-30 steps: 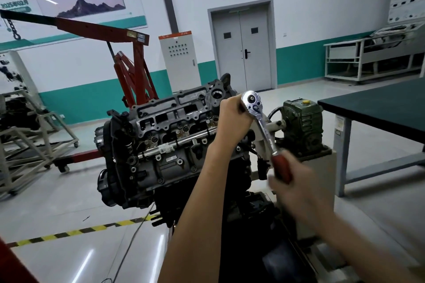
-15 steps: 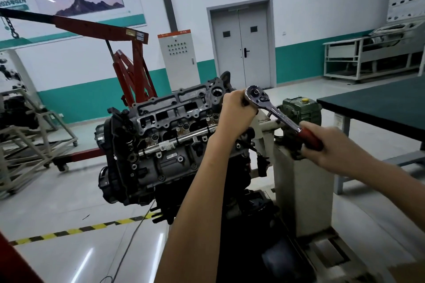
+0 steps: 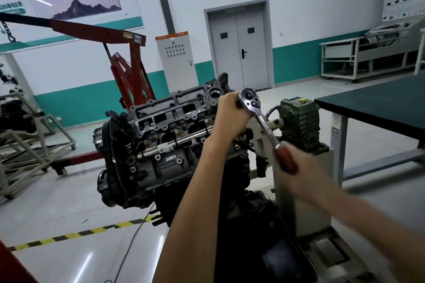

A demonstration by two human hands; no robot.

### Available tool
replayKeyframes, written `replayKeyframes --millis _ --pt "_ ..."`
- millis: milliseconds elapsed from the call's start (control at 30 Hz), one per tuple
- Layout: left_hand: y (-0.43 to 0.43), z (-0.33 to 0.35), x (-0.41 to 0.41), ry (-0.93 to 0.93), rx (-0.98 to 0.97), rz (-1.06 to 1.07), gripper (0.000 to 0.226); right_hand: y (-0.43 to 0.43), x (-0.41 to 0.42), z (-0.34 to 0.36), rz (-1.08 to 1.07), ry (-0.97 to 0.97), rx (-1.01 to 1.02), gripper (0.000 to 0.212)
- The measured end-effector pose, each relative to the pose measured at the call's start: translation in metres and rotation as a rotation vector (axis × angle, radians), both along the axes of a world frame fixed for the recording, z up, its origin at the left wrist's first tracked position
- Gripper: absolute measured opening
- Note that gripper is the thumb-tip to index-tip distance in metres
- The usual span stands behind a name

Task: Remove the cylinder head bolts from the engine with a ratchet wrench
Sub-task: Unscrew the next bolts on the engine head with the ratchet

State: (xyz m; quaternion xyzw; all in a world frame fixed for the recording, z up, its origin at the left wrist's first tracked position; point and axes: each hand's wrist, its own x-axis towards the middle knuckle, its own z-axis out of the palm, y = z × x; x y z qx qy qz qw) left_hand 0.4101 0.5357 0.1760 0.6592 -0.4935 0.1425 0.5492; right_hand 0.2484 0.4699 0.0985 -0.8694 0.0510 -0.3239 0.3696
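A dark engine (image 3: 161,145) hangs tilted on a stand, its cylinder head facing me. A chrome ratchet wrench (image 3: 259,119) with a red handle sits at the head's right end. My left hand (image 3: 230,115) is curled around the part just under the ratchet head, which hides the socket and the bolt. My right hand (image 3: 303,167), blurred by motion, grips the red handle low and to the right of the ratchet head.
A green gearbox (image 3: 299,122) on the stand's white post (image 3: 305,190) is right behind the handle. A dark-topped table (image 3: 379,103) stands at right. A red engine hoist (image 3: 128,64) is behind the engine. Yellow-black floor tape (image 3: 69,236) runs at lower left.
The handle swung up to the right half a second ago and has now come back down toward me, with my right hand on it. My left hand stayed at the ratchet head.
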Motion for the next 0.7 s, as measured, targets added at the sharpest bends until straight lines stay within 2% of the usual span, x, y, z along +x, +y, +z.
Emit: replayKeyframes --millis 100,167,200,267,400,467,500,567,700 --pt "0.004 0.002 -0.003 0.026 0.044 -0.008 0.022 -0.047 -0.015 0.04 -0.029 0.061 -0.351 0.058" --pt "0.004 0.001 -0.004 0.039 0.026 0.006 0.02 -0.054 -0.013 0.045 -0.058 0.026 -0.405 0.053" --pt "0.003 0.0 -0.005 0.044 0.007 0.011 0.021 -0.05 -0.011 0.038 -0.082 0.002 -0.367 0.047" --pt "0.0 -0.004 -0.005 0.041 -0.028 0.004 0.025 -0.022 -0.004 0.007 -0.138 -0.039 -0.137 0.031" --pt "-0.002 -0.006 -0.001 0.023 -0.056 0.006 0.038 0.069 0.031 -0.027 -0.127 -0.208 0.415 0.022" --pt "-0.002 -0.005 0.0 0.013 -0.051 -0.001 0.043 0.096 0.046 -0.024 -0.065 -0.288 0.546 0.024" --pt "-0.002 -0.005 0.0 0.01 -0.038 -0.003 0.045 0.097 0.046 -0.022 -0.055 -0.29 0.539 0.026" --pt "-0.001 -0.002 0.001 -0.003 -0.001 0.004 0.049 0.072 0.033 -0.019 -0.044 -0.223 0.393 0.029" --pt "-0.002 0.005 -0.003 -0.03 0.087 0.0 0.032 -0.021 -0.009 0.012 -0.014 0.089 -0.089 0.032"
